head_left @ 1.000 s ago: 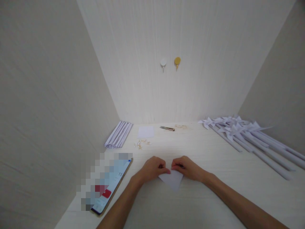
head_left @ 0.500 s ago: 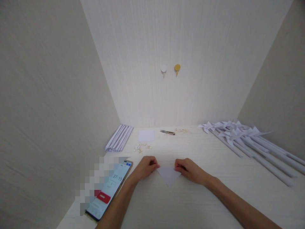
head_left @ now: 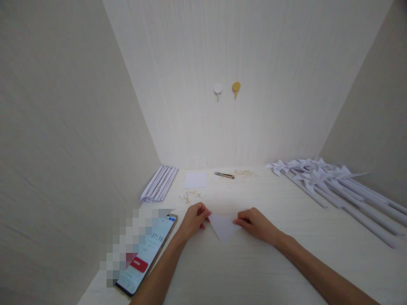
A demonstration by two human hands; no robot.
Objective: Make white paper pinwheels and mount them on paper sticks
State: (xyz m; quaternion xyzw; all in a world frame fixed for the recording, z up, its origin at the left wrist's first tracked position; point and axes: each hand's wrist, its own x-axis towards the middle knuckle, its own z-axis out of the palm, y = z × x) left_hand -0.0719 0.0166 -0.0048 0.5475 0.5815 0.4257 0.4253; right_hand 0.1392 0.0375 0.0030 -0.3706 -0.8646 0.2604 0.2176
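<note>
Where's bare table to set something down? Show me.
Bare: between the right hand and the paper pinwheels; also between the forearms, nearer than the held paper. Crowded: far right, with those pinwheels; toward the left, with phone, paper rolls, white sheet and small bits.

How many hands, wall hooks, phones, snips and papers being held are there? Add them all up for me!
Hands: 2 (left hand, right hand)
Wall hooks: 2 (white hook, yellow hook)
Phone: 1
Snips: 1
Held paper: 1, between both hands
Total: 7
</note>
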